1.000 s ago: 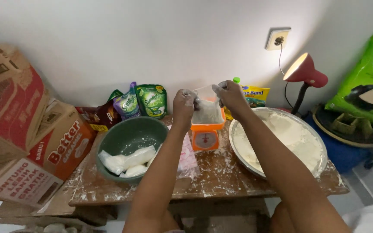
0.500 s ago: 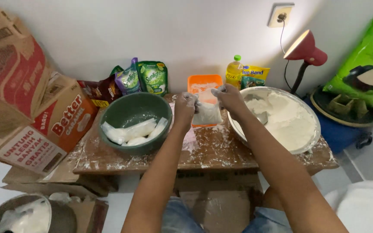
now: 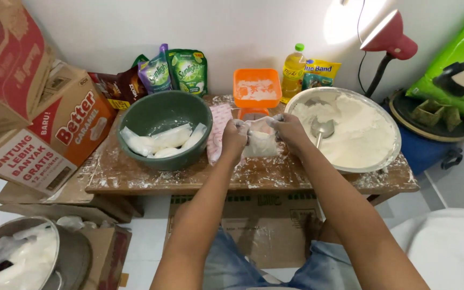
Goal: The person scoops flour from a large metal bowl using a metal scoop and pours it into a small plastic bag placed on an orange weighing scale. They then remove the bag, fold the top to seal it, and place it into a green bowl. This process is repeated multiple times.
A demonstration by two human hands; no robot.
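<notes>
Floury wooden table [image 3: 135, 174], left hand [image 3: 234, 140], right hand [image 3: 291, 130], both pinching flour bag [image 3: 260, 144]

Lamp [image 3: 390, 32] top beyond frame edge

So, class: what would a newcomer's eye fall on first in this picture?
Both hands, left hand and right hand, grip a small clear bag of flour at the middle of the dusty wooden table. To the right sits a wide metal basin of flour; to the left, a green bowl holds filled bags.

clear plastic bag [image 3: 260, 140] | flour-filled | upright | held above table
</notes>
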